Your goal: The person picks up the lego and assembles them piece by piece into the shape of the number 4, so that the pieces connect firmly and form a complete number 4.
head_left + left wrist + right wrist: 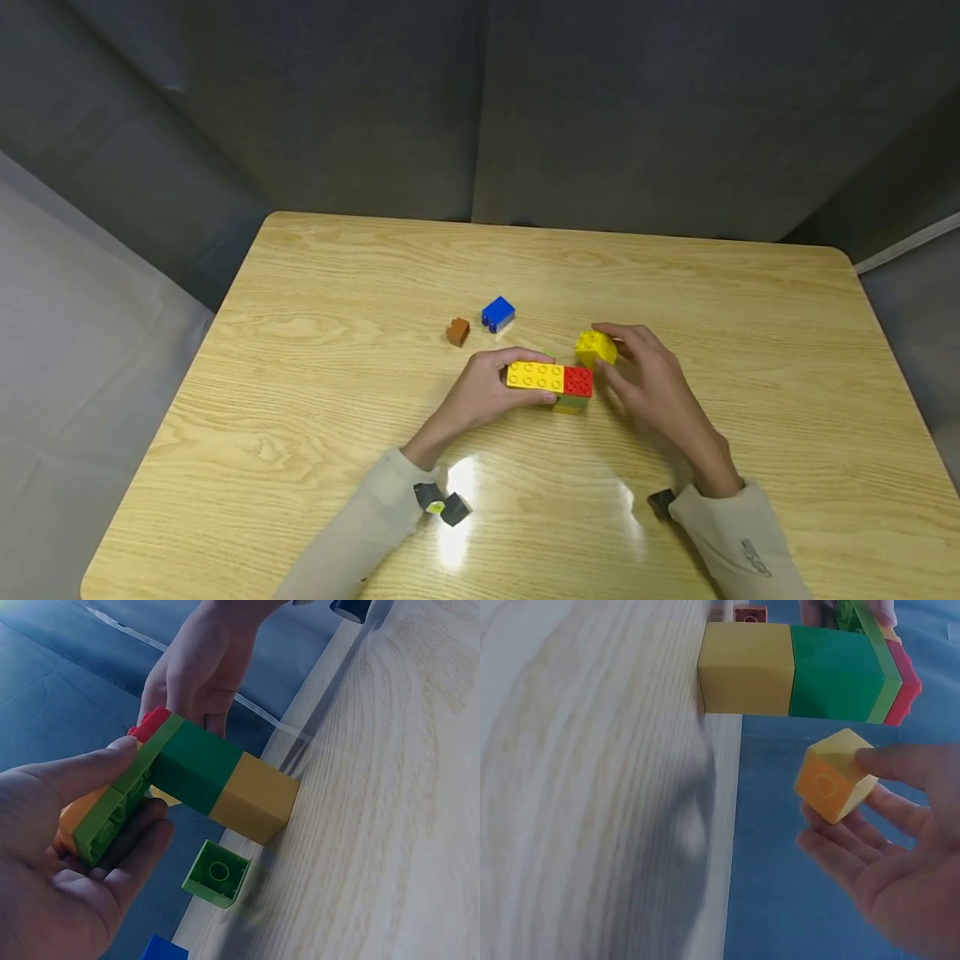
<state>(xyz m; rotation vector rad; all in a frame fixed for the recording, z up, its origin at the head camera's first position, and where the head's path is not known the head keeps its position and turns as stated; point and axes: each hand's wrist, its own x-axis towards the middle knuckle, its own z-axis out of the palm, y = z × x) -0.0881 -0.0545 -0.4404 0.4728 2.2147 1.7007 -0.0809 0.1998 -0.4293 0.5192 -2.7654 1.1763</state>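
My left hand grips the overhanging end of a stack of toy building bricks, thumb on one side and fingers on the other. On top of the stack sit a long yellow brick and a red brick, end to end. Under them runs a light green layer, then a dark green brick and a yellow base brick at the table. Just right of the stack, my right hand pinches a separate yellow brick between thumb and fingers, its studs tilted leftward in the head view.
A blue brick and a small brown brick lie on their sides beyond my left hand. A loose green brick, its hollow underside showing, lies close behind the stack. Dark curtains hang past the wooden table's far edge.
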